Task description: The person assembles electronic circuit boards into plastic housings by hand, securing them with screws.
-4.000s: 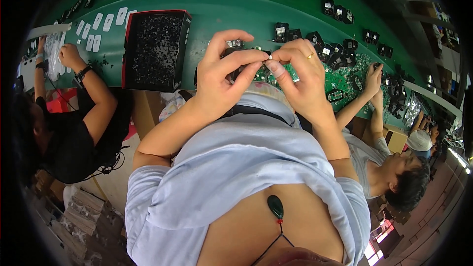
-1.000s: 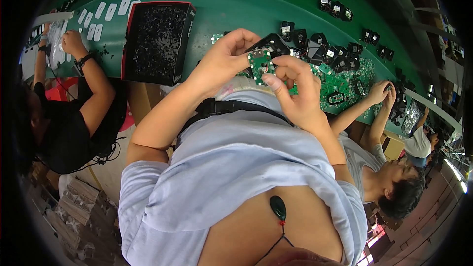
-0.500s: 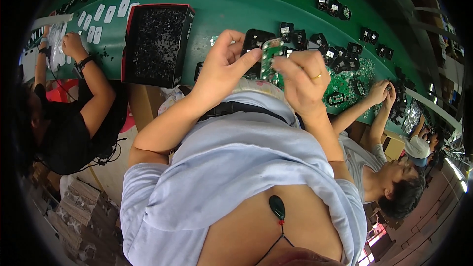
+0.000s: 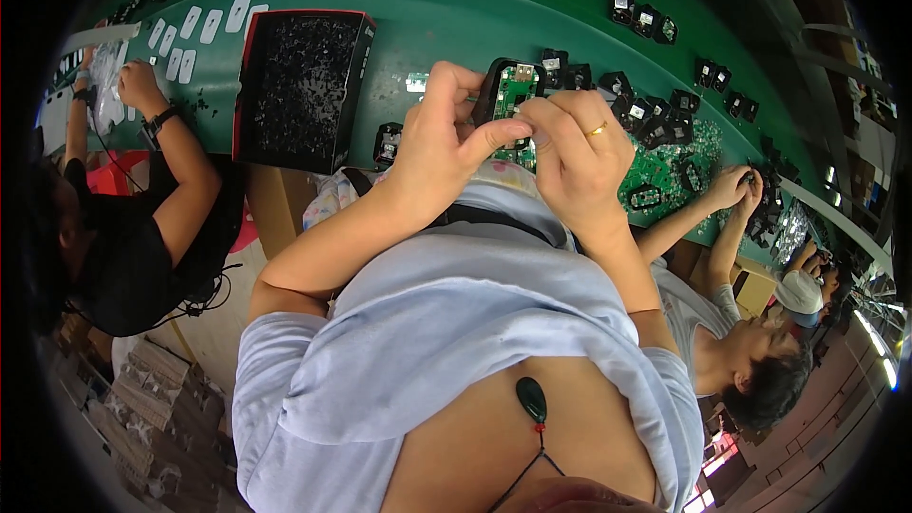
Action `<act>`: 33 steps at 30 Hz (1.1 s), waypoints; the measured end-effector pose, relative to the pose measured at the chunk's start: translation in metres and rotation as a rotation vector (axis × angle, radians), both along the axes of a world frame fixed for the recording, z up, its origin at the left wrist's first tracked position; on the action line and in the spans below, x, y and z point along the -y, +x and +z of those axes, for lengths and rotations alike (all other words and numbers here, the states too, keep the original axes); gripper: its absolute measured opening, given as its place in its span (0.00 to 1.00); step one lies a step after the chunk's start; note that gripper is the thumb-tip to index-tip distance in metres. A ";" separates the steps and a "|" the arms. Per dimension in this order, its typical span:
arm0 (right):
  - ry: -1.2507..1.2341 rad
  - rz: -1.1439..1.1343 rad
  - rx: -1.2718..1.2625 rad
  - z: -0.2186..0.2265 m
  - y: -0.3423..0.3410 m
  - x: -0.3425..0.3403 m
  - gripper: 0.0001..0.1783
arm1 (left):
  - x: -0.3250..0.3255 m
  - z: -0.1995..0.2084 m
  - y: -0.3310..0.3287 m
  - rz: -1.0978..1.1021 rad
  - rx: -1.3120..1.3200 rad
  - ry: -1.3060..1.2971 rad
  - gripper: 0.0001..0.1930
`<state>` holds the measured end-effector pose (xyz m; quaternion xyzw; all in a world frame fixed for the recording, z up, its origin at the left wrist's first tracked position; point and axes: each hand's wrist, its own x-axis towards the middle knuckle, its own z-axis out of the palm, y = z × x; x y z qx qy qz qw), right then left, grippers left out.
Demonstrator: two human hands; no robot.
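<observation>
My left hand (image 4: 439,138) grips a black plastic housing (image 4: 487,95) by its left side, thumb across the lower edge. A green circuit board (image 4: 516,93) with a metal connector at its top lies within the housing. The fingers of my right hand (image 4: 581,147) are pinched together at the board's lower right edge; whether it sits fully flat I cannot tell. Just right of my hands is a cluster of black housings (image 4: 655,119), and past them a heap of loose green circuit boards (image 4: 703,147). Another black housing (image 4: 388,142) rests left of my left wrist.
A black box with a red rim (image 4: 364,66) holds many small black parts. Several white covers (image 4: 211,27) lie beyond it. Filled housings (image 4: 646,19) line the green table (image 4: 418,0). Co-workers sit on both sides; one's hands (image 4: 736,188) work at the right.
The circuit board has gone from my right hand's grip beside the housing into the housing. My right hand has shifted slightly left and closed in on my left.
</observation>
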<state>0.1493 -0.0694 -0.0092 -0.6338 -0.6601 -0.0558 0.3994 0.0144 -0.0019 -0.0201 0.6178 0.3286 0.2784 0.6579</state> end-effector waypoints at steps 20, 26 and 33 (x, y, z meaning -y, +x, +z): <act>-0.323 -0.350 -0.982 -0.112 0.080 -0.049 0.08 | -0.110 -0.112 0.068 0.176 -0.311 0.225 0.11; -0.458 -0.827 0.036 -0.169 0.188 -0.095 0.25 | -0.194 -0.167 0.124 0.078 -1.030 0.804 0.11; -0.774 -0.668 0.512 -0.177 0.207 -0.111 0.33 | -0.198 -0.162 0.148 0.052 -1.084 0.983 0.18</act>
